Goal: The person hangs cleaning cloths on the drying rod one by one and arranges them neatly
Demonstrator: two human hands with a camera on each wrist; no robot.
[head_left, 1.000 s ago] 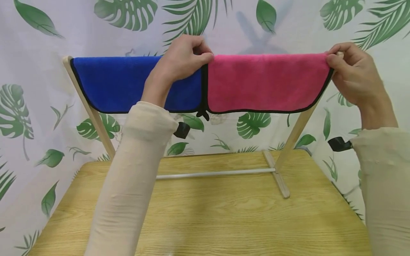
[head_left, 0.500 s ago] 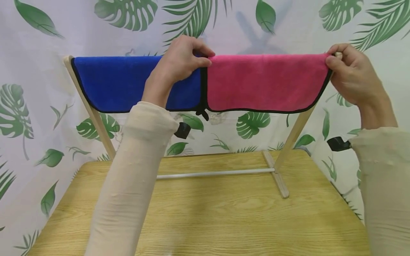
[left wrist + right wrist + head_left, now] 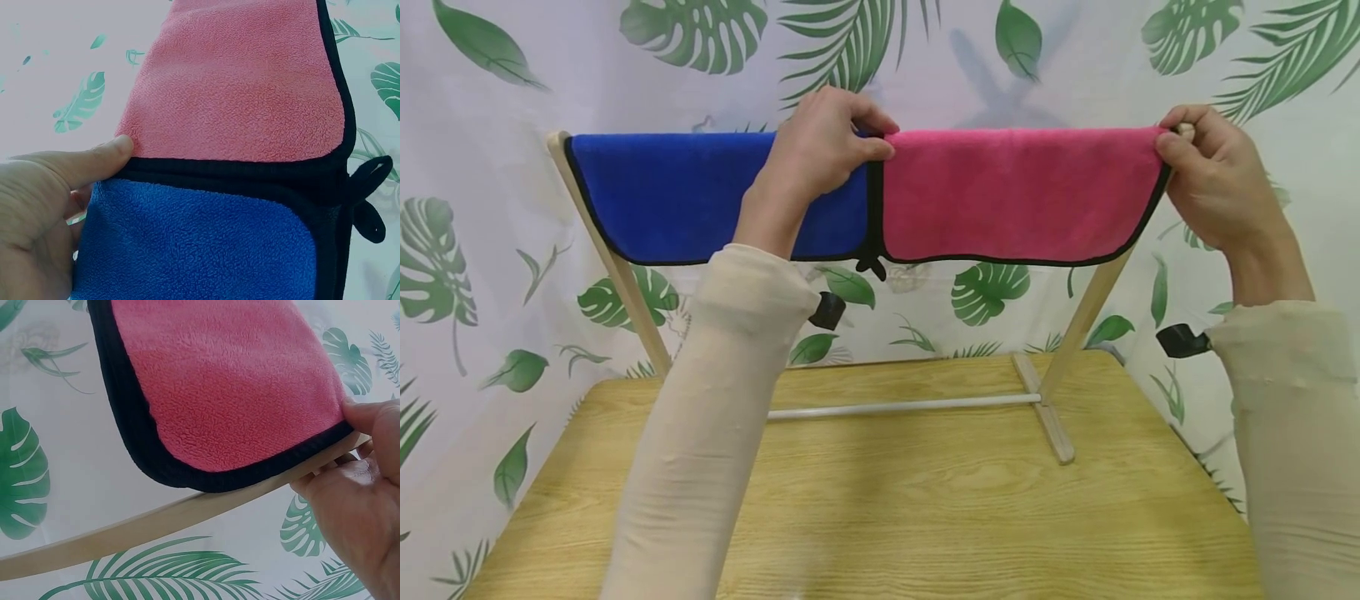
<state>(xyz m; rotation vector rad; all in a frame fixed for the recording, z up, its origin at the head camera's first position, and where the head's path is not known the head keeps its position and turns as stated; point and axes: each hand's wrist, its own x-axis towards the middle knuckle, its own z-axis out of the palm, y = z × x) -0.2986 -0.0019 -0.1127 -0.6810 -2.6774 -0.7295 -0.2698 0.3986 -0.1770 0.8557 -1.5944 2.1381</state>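
Note:
A pink towel (image 3: 1022,196) with black edging hangs folded over the top of a wooden rack, beside a blue towel (image 3: 700,200) with the same edging. My left hand (image 3: 820,142) pinches the pink towel's upper left corner, where the two towels meet. In the left wrist view the thumb lies on the pink cloth just at its black border. With thumb and fingers my right hand (image 3: 1221,179) pinches the pink towel's upper right corner, close to the rack's post end (image 3: 1184,131). The rack's top bar is hidden under the cloth. Black loops (image 3: 372,200) dangle where the towels meet.
The rack's right leg (image 3: 1093,308) stands on a wooden foot (image 3: 1052,425), and a white lower bar (image 3: 910,407) runs across near the wood-grain table (image 3: 985,517). Behind it hangs a leaf-patterned curtain (image 3: 985,317). Small black cameras (image 3: 827,310) sit at both wrists.
My right hand has shifted slightly left and down with the pink towel's corner and the rack's end. The left hand has stayed nearly in place, still pinching.

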